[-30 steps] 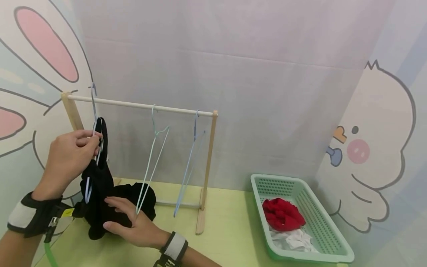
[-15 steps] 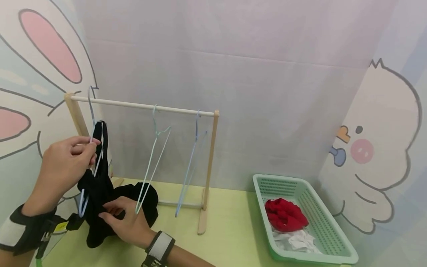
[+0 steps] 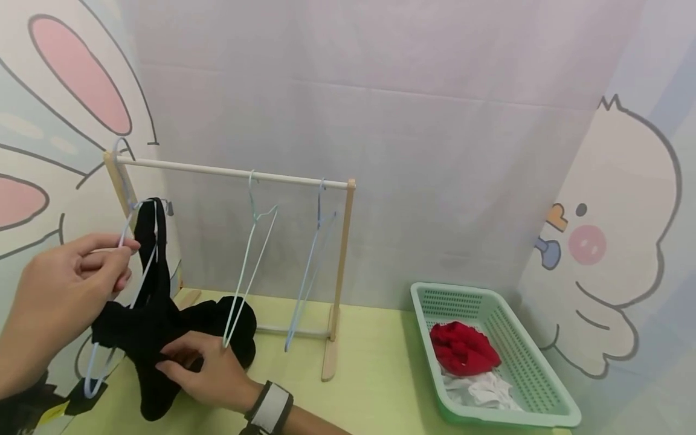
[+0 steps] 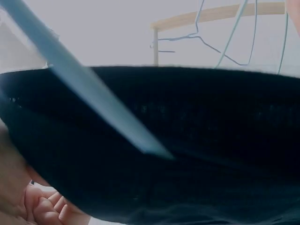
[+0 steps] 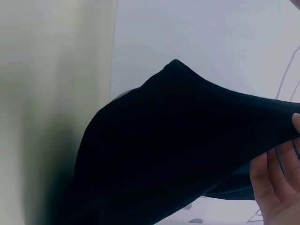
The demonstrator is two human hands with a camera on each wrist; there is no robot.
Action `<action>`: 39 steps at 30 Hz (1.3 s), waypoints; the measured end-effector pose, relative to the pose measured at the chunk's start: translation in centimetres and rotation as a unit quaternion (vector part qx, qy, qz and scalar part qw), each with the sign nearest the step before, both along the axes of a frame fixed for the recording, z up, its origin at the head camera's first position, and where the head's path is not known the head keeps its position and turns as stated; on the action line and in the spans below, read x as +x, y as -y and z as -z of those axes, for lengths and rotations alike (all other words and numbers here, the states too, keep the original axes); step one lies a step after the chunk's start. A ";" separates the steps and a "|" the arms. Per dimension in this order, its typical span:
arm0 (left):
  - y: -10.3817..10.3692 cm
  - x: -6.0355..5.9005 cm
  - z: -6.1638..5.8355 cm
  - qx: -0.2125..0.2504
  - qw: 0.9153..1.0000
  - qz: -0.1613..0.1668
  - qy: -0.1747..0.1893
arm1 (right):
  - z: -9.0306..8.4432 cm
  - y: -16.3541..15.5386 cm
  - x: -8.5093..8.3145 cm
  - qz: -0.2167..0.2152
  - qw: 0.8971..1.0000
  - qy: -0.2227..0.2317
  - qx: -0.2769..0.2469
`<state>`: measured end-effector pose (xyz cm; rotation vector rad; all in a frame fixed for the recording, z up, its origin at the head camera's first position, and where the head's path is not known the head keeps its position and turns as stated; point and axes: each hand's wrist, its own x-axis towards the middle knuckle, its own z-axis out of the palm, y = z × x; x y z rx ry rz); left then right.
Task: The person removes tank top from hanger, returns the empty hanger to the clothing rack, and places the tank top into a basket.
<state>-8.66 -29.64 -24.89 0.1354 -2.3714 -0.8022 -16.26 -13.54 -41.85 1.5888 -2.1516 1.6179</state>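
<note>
- While a black knit garment [image 3: 157, 314] hangs partly threaded on a pale blue wire hanger [image 3: 116, 266], the person's left hand [image 3: 60, 296] pinches the hanger's upper wire between thumb and curled fingers, at the left end of the rack.
- Lower down, the right hand [image 3: 203, 368] grips the bottom of the black garment, fingers curled into the cloth just above the yellow-green tabletop [image 3: 370, 386]; a black-and-white wrist strap [image 3: 269, 408] sits behind it.
- One strap of the garment loops over the top of the hanger, near the rack's left post; the rest bunches between the two hands and touches the table.
- From the left wrist view, the black cloth [image 4: 187, 140] fills most of the frame, with a blurred blue hanger bar [image 4: 89, 89] crossing it.
- From the right wrist view, the same dark fabric [image 5: 164, 154] is seen with fingertips [image 5: 276, 183] holding its edge at lower right.
- A small light wooden clothes rack [image 3: 234, 173] stands on the table, and two more empty pale blue wire hangers [image 3: 252, 254] hang from its rail, well apart from the held one.
- To the right, a mint-green plastic mesh basket [image 3: 522, 362] holds a crumpled red cloth [image 3: 462, 350] lying on a white cloth [image 3: 484, 389].
- Behind, cartoon rabbit and chick panels [image 3: 614, 241] flank a plain pale wall.
</note>
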 end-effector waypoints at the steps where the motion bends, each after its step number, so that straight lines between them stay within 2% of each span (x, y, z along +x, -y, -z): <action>1: 0.0 0.3 0.1 0.001 1.000 -0.001 0.003 | 0.0 -0.1 0.2 -0.004 1.000 0.005 0.004; 5: -0.1 1.5 0.5 0.006 1.000 0.003 0.009 | 0.2 -0.5 0.9 -0.010 1.000 0.012 0.017; 11: -0.1 2.9 1.8 0.047 0.999 0.019 -0.006 | 0.8 -1.0 2.0 -0.024 0.999 -0.005 0.035; 17: -0.6 4.2 3.1 0.045 0.999 0.003 0.006 | 1.7 -1.9 2.8 -0.060 0.996 0.041 0.042; 20: -0.9 4.6 3.6 0.044 0.999 -0.001 0.025 | 2.1 -2.3 3.1 -0.069 0.996 0.044 0.040; 28: -0.1 5.5 5.8 0.117 0.991 0.051 0.050 | 3.3 -2.9 3.6 -0.079 0.996 0.025 0.039; 30: 0.1 5.8 6.4 0.119 0.990 0.054 0.056 | 3.4 -3.0 3.6 -0.080 0.996 0.027 0.035; 33: 0.1 6.1 7.3 0.122 0.989 0.050 0.062 | 3.5 -3.1 3.5 -0.082 0.996 0.035 0.028; 37: 0.0 6.6 8.2 0.137 0.988 0.034 0.067 | 3.6 -3.3 3.3 -0.087 0.996 0.021 0.030; 39: 0.0 6.7 8.5 0.144 0.987 0.029 0.071 | 3.7 -3.4 3.2 -0.103 0.993 0.041 0.029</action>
